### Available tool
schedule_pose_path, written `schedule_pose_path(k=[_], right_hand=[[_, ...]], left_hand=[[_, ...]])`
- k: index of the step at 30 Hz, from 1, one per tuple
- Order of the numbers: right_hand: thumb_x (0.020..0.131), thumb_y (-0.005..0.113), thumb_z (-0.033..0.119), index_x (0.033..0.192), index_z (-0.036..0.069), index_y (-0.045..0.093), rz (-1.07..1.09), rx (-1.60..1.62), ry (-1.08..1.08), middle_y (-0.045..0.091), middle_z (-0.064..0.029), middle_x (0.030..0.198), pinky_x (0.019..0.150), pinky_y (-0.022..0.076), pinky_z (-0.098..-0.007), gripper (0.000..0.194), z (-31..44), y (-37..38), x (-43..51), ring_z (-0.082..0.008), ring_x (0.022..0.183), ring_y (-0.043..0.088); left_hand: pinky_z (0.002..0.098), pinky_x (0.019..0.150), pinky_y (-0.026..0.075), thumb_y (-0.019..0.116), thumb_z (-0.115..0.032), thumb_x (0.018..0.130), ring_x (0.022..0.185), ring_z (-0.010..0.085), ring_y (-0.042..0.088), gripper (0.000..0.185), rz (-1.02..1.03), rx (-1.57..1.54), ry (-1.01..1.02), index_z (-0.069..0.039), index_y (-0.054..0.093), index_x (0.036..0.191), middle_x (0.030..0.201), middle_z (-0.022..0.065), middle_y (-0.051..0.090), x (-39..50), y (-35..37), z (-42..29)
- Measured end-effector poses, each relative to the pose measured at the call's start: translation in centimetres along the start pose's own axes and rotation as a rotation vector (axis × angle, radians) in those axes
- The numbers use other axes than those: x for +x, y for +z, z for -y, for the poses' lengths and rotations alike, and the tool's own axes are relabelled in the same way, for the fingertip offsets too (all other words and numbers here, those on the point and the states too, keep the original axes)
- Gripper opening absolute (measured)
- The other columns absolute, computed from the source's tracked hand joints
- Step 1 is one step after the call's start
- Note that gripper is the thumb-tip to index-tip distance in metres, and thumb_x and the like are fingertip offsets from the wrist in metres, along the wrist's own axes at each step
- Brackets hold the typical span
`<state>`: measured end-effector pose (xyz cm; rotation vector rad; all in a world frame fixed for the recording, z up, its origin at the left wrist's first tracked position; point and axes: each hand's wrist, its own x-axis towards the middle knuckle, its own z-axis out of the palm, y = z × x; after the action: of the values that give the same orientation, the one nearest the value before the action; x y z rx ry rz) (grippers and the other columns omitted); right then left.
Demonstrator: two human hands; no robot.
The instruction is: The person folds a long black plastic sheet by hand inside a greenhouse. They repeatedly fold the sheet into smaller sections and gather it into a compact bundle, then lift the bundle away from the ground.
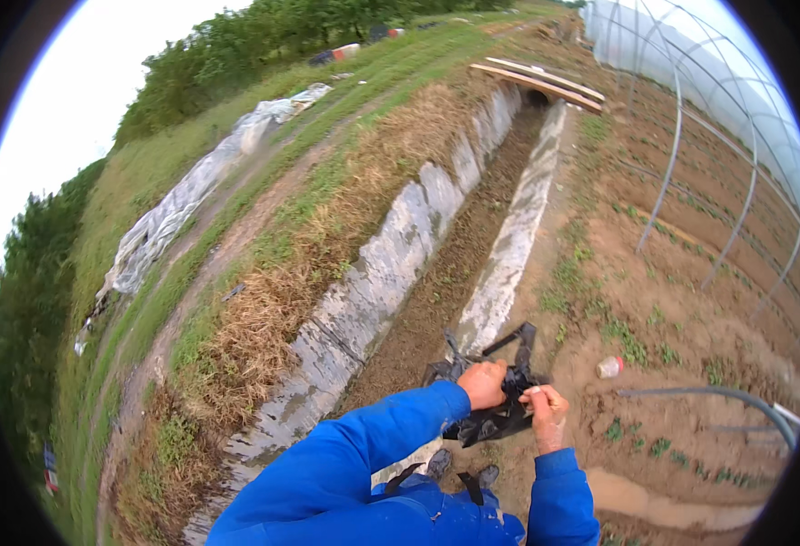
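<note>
A crumpled bundle of black plastic sheeting or bag (485,430) hangs before me, above the edge of the concrete ditch. My left hand (485,383) is closed around its gathered upper part, the fingers in a fist. Close beside it on the right, my right hand (547,409) pinches a bit of the same black plastic between thumb and fingers. A loose strap-like strip (524,341) sticks up beyond the hands. What lies inside the bundle, if anything, is hidden.
A concrete-lined ditch (386,266) with a dirt bottom runs away to a pipe under wooden planks (543,85). A jar with a red lid (609,367) lies at right. Greenhouse hoops (673,157) and a bent pipe (734,391) rise over seedling rows. Plastic sheeting (188,191) lies along the track.
</note>
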<state>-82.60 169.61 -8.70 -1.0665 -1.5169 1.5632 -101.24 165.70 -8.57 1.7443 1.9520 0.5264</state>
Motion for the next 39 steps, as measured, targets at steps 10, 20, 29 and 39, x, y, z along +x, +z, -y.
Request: schedule_pose_path(k=[10, 20, 29, 39], right_hand=[[0.086, 0.054, 0.012, 0.111, -0.002, 0.066, 0.026, -0.227, -0.083, 0.065, -0.0227, 0.113, 0.095, 0.0478, -0.0379, 0.031, -4.4, 5.0, -2.7, -0.0345, 0.106, 0.063], [0.089, 0.052, 0.013, 0.123, -0.006, 0.058, -0.054, -0.151, 0.023, 0.065, -0.0187, 0.106, 0.085, 0.0488, -0.0387, 0.039, -5.1, 7.6, -1.9, -0.0324, 0.097, 0.064], [0.088, 0.053, 0.013, 0.115, -0.003, 0.063, -0.159, -0.029, -0.073, 0.063, -0.0186, 0.114, 0.092, 0.0480, -0.0379, 0.033, -6.7, 9.4, -2.9, -0.0329, 0.105, 0.062], [0.085, 0.053, 0.007, 0.117, 0.007, 0.057, 0.010, 0.723, 0.468, 0.059, -0.0027, 0.096, 0.070, 0.0462, -0.0278, 0.032, -7.2, 9.0, 0.6, -0.0142, 0.081, 0.057]], left_hand=[[0.0404, 0.086, 0.052, 0.072, -0.024, 0.060, 0.096, 0.0398, 0.066, 0.050, 0.012, -0.172, -0.264, 0.009, 0.066, 0.098, 0.096, 0.0311, 0.066, 3.1, -1.3, 1.4], [0.0422, 0.088, 0.051, 0.072, -0.026, 0.061, 0.098, 0.0419, 0.064, 0.047, 0.060, -0.034, -0.252, 0.011, 0.066, 0.089, 0.096, 0.0321, 0.065, 4.7, -1.4, 1.2], [0.0446, 0.088, 0.051, 0.072, -0.025, 0.063, 0.098, 0.0448, 0.062, 0.043, 0.002, 0.157, -0.217, 0.009, 0.064, 0.088, 0.098, 0.0311, 0.065, 4.6, -1.5, 1.2], [0.0447, 0.084, 0.052, 0.073, -0.027, 0.063, 0.092, 0.0442, 0.064, 0.048, 0.019, 0.161, -0.203, 0.011, 0.063, 0.089, 0.093, 0.0326, 0.065, 3.4, -1.9, -0.1]])
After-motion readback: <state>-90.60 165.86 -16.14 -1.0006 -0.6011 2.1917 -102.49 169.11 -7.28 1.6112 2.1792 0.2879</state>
